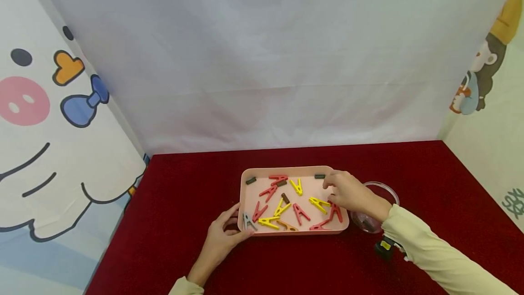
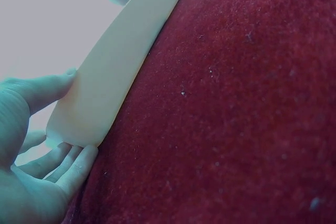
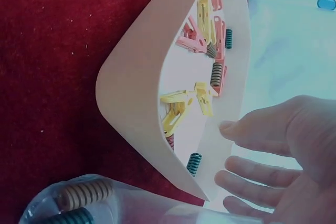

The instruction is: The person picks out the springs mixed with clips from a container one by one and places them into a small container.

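Observation:
A pale pink tray (image 1: 294, 233) holds several red and yellow clothespins, a grey clothespin (image 1: 248, 222) and an orange one (image 1: 287, 226). Small coil springs lie among them, such as a dark green spring (image 3: 194, 164) and a brown spring (image 1: 285, 198). At the tray's front left corner, my left hand (image 1: 221, 236) holds the wall, thumb on the front side and fingers against the left end. My right hand (image 1: 345, 190) is over the tray's right side; in the right wrist view its thumb and fingers are apart with nothing between them.
Right of the tray, partly behind my right forearm, stands a clear round container (image 1: 370, 224) with brown and green springs inside, seen in the right wrist view. Dark red cloth (image 1: 184, 185) covers the table. A white curtain (image 1: 266, 81) hangs behind it, with printed panels at both sides.

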Demonstrator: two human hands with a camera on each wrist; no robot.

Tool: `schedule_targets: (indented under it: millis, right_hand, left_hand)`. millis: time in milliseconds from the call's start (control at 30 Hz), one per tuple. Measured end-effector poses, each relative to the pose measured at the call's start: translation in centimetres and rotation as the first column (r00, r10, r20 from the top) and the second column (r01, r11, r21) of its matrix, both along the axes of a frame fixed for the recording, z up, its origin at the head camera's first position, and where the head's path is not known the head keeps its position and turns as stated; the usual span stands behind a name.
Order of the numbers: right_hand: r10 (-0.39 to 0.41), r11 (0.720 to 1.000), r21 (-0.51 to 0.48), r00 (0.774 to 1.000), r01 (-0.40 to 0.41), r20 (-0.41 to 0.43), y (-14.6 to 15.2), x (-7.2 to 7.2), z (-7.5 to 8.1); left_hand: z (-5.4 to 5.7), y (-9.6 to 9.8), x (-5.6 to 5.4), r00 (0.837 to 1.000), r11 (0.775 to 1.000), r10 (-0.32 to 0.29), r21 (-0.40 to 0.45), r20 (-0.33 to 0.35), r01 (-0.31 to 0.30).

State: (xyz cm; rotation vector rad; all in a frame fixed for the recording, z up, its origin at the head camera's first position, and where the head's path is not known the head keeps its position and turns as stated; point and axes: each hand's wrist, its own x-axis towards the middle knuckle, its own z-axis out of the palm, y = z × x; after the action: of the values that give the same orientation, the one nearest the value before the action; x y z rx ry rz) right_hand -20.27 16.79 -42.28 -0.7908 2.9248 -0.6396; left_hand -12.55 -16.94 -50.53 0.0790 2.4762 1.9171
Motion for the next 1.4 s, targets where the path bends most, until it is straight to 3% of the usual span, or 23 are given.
schedule_targets:
  millis: [167,400,667,867,1033,1267,1400]
  right_hand:
    - [0.035,0.998,0.056,0.999,-0.036,0.025,-0.7,-0.3,0.2]
    - [0.02,0.988,0.149,0.996,-0.033,0.088,-1.7,-0.9,0.2]
    - [0.026,0.975,0.218,0.995,-0.046,0.094,-2.0,-1.8,-0.3]
    - [0.113,0.96,0.258,0.993,-0.105,-0.017,-1.5,-2.2,-1.1]
    - [0.138,0.953,0.281,0.987,-0.11,-0.084,-1.5,-2.2,-1.6]
    - [0.183,0.934,0.333,0.974,-0.13,-0.131,-1.7,-2.5,-2.1]
    - [0.2,0.938,0.314,0.97,-0.149,-0.136,-1.7,-2.6,-2.2]
  left_hand:
    - [0.0,-0.1,0.1,1.0,1.0,0.013,-0.012,-0.001,-0.013]
    - [0.0,-0.2,0.2,1.0,1.0,0.009,-0.016,-0.002,-0.009]
    - [0.0,-0.1,0.1,1.0,1.0,0.003,-0.015,-0.002,-0.003]
    - [-0.3,0.0,-0.1,1.0,1.0,0.001,-0.022,-0.012,-0.002]
    - [-0.3,0.1,-0.2,1.0,0.999,0.005,-0.038,-0.015,-0.006]
    - [-0.1,0.1,0.0,1.0,0.999,0.012,-0.05,-0.01,-0.013]
    - [-0.1,0.1,0.0,1.0,0.999,0.012,-0.043,-0.013,-0.013]
